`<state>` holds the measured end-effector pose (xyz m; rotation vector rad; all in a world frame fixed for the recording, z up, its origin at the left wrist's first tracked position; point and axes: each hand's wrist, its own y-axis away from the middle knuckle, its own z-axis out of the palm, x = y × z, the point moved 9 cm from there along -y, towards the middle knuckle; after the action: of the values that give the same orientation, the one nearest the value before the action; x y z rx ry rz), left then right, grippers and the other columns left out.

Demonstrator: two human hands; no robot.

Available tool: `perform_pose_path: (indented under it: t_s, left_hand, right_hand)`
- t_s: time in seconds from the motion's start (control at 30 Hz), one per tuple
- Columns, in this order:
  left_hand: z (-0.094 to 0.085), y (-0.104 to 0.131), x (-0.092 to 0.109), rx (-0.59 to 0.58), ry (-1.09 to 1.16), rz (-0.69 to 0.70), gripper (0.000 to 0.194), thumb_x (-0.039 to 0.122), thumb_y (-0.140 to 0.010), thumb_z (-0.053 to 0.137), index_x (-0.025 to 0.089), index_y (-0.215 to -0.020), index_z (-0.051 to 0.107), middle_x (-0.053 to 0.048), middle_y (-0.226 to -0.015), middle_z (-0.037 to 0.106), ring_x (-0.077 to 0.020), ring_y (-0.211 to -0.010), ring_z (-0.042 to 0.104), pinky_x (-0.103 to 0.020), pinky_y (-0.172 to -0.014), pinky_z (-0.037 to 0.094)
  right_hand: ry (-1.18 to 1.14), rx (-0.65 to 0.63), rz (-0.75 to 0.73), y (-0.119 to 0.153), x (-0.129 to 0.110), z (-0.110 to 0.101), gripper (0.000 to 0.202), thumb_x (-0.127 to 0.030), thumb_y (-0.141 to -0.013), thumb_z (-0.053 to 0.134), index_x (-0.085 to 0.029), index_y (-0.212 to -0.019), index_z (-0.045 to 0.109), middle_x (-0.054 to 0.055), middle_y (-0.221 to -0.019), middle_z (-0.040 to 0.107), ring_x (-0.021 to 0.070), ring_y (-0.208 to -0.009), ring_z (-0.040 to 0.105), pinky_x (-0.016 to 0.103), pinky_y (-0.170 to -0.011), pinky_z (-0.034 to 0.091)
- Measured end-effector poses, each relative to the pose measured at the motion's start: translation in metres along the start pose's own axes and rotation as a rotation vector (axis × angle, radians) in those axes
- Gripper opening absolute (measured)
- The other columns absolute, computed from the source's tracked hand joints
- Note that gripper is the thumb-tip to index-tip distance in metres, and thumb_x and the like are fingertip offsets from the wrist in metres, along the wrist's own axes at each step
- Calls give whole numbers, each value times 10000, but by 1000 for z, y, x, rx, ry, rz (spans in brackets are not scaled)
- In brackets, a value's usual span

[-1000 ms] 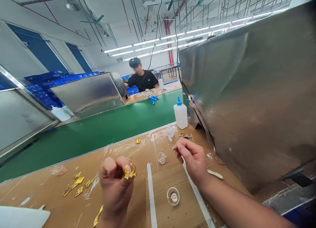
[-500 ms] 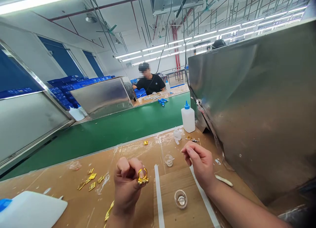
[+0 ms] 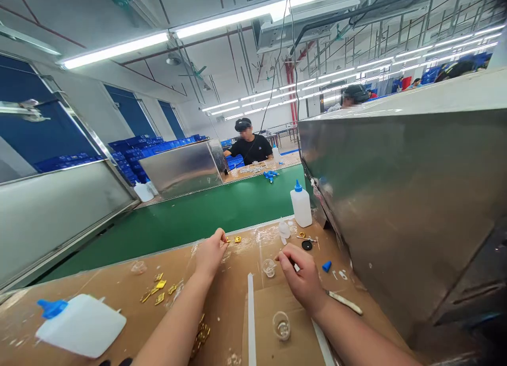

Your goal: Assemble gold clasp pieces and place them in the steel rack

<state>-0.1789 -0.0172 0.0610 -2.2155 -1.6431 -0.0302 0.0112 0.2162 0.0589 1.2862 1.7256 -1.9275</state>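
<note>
My left hand [image 3: 210, 254] reaches to the far side of the cardboard-covered bench. Its fingertips are pinched on a gold ring, of which only a sliver shows. Just right of them lies a square gold piece [image 3: 237, 240]. My right hand [image 3: 300, 275] is closed, its fingertips beside a small clear cup [image 3: 269, 269]; what they hold, if anything, is hidden. A second clear cup [image 3: 281, 326] stands nearer me, between white tape strips [image 3: 251, 318]. Several gold pieces [image 3: 160, 285] lie left of my left arm, and a gold heap [image 3: 203, 334] sits partly behind that forearm.
A white bottle [image 3: 81, 325] lies at left; another [image 3: 301, 207] stands at back right. A blue cap [image 3: 327, 266], black disc [image 3: 307, 245] and pale-handled tool [image 3: 344, 301] lie right. A metal panel [image 3: 388, 207] bounds the right. Beyond the green belt [image 3: 222, 197] sits a person [image 3: 253, 147].
My left hand has moved forward with the ring, from near me to beside the square gold piece. My right hand has come closer to the far cup. The view has tilted upward.
</note>
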Motion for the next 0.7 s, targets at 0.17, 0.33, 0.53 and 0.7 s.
perform_pose_path:
  t_s: [0.17,0.33,0.53,0.7]
  left_hand:
    - [21,-16,6,-78,-170,68,70,218,-959,480,240,-937,542,-40,-854,691,-238,-799,649,-291,-610,270]
    - [27,-8,12,-111,-209,115,108,286,-978,485,248,-977,586,-54,-895,716,-253,-841,667,-289,-640,313]
    - [-10,8,-9,-120,-131,54,188,348,-974,469,243,-1027,615,-53,-1032,734,-236,-920,668,-286,-655,344]
    - [-26,45,-53,-430,-14,23,212,413,-800,650,212,-835,708,-32,-923,754,-234,-858,681,-284,-685,419]
  right_hand:
    - [40,-53,-57,1,-7,5,291,-263,-1002,472,-181,-744,577,24,-720,580,160,-702,543,301,-665,388]
    - [94,-90,-57,1,-6,9,301,-252,-998,472,-185,-711,537,8,-696,535,147,-681,512,293,-651,357]
    - [110,-69,-40,-1,1,6,285,-274,-1005,473,-177,-764,591,17,-735,584,149,-707,534,288,-672,358]
    - [199,-50,31,-5,9,2,301,-323,-998,500,-177,-751,591,4,-698,554,140,-665,506,281,-642,330]
